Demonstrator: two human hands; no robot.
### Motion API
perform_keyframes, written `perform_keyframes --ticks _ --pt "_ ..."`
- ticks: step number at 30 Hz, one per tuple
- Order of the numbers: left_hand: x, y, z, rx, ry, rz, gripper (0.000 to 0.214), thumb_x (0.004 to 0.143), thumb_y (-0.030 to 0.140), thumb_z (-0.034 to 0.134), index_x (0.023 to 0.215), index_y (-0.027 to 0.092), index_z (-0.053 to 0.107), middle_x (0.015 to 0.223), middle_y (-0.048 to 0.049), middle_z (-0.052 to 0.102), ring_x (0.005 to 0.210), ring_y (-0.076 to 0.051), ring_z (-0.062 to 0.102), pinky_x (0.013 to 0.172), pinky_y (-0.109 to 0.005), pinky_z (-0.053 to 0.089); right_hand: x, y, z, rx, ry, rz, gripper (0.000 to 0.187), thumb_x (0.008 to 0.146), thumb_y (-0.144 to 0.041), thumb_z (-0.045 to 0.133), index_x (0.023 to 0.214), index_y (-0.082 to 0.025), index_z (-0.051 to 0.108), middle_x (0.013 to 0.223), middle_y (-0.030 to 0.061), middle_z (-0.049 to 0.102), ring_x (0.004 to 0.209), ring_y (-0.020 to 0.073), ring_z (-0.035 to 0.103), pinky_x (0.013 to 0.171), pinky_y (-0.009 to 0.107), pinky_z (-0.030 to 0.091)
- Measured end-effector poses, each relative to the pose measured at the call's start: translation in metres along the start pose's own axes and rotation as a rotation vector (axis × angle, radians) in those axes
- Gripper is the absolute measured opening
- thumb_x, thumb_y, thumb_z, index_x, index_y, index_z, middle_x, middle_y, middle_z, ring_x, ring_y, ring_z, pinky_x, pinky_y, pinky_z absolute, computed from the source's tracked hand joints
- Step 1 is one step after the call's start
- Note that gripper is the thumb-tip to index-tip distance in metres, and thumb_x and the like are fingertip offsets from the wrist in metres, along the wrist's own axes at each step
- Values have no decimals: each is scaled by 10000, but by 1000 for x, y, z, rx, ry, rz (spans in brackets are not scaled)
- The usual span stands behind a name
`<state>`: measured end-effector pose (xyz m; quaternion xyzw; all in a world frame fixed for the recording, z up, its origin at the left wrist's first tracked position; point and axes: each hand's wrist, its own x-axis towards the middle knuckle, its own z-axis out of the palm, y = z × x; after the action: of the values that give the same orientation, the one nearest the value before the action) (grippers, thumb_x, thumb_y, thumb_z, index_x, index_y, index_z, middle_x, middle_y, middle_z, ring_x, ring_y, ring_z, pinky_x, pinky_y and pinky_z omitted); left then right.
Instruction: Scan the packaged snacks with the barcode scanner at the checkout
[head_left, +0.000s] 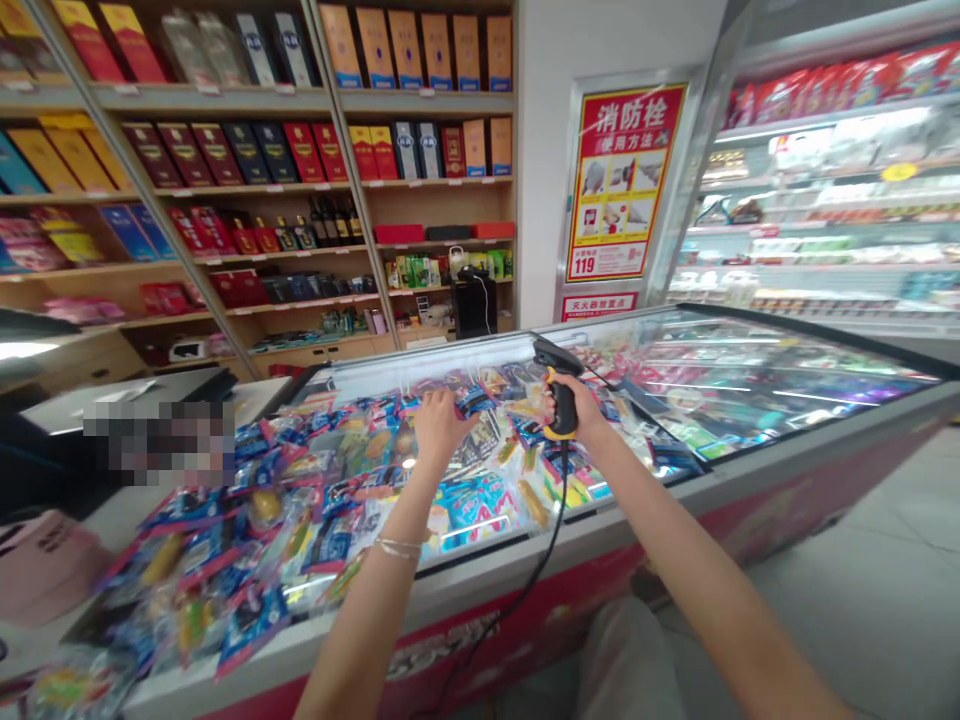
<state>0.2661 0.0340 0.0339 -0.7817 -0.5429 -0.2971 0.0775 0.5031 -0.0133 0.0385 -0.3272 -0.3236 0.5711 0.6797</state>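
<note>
My right hand [576,405] is wrapped around the handle of a black and yellow barcode scanner [561,355], which I hold up over the freezer's glass top. A black cable hangs from the scanner's handle. To its left, my left hand [441,425] hovers low over the packets, its thumb spread from the fingers; the fingertips are partly hidden. A small blue packet [474,400] lies by that thumb, and I cannot make out whether they touch. Many blue-edged snack packets [330,535] in clear wrapping are spread across the left side of the freezer top.
The long chest freezer [795,475] runs across in front of me. A counter [262,400] with a pink container [49,565] adjoins on the left. Behind stand shelves of boxes [247,155]; a lit display fridge [825,200] is at right.
</note>
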Motion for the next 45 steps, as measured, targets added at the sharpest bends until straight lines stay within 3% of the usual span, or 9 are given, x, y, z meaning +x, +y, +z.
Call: perform_keyframes --ticks 4,7,11,16,21,38,42,45 --pt "0 53 35 -88 -76 11 457 790 515 616 1091 171 624 1124 -127 643 1088 -282 559 935 -377 438 -13 -7 -59 35 176 -30 125 716 -269 647 737 -179 562 573 -23 562 403 77 469 356 183 381" --pt "-1 78 61 -164 -93 29 466 822 503 583 1153 176 606 1245 -126 603 1150 -279 540 976 -380 423 -22 -5 -92 42 288 -20 117 722 -264 638 731 -176 561 566 -25 558 408 77 484 355 176 381" --pt "-9 88 90 -287 -127 104 538 888 478 490 1351 204 470 1421 -133 474 1285 -278 456 1044 -422 383 -28 1 -118 77 358 27 125 723 -273 646 739 -184 559 554 -31 548 397 81 472 344 183 382" --pt "-18 83 109 -369 -145 182 552 919 471 417 1415 227 405 1450 -117 442 1380 -277 334 1120 -464 301 -29 7 -126 90 343 -23 146 713 -274 670 758 -187 561 587 -20 566 414 85 486 349 185 399" --pt "-19 82 111 -366 -168 187 562 928 469 395 1427 211 393 1450 -114 443 1389 -273 305 1144 -454 273 -31 7 -124 83 358 15 177 694 -290 690 742 -181 560 581 -26 555 397 78 471 336 187 387" --pt "-22 88 104 -417 -198 141 559 911 450 438 1417 214 406 1436 -144 442 1388 -293 306 1115 -486 309 -30 7 -129 99 365 -49 121 698 -245 673 739 -184 576 610 -1 588 405 70 467 346 162 422" --pt "-18 83 89 -445 -201 137 662 871 515 495 1444 213 359 1529 -173 301 1403 -329 299 1110 -507 306 -37 2 -121 78 375 -46 134 688 -248 678 743 -189 571 612 -4 581 401 76 465 336 173 422" --pt "-6 63 61 -445 -120 166 690 870 529 498 1441 173 350 1532 -197 280 1407 -327 301 1119 -474 305 -44 -12 -109 46 346 -70 152 669 -257 688 748 -191 576 612 -3 566 403 88 467 325 194 419"
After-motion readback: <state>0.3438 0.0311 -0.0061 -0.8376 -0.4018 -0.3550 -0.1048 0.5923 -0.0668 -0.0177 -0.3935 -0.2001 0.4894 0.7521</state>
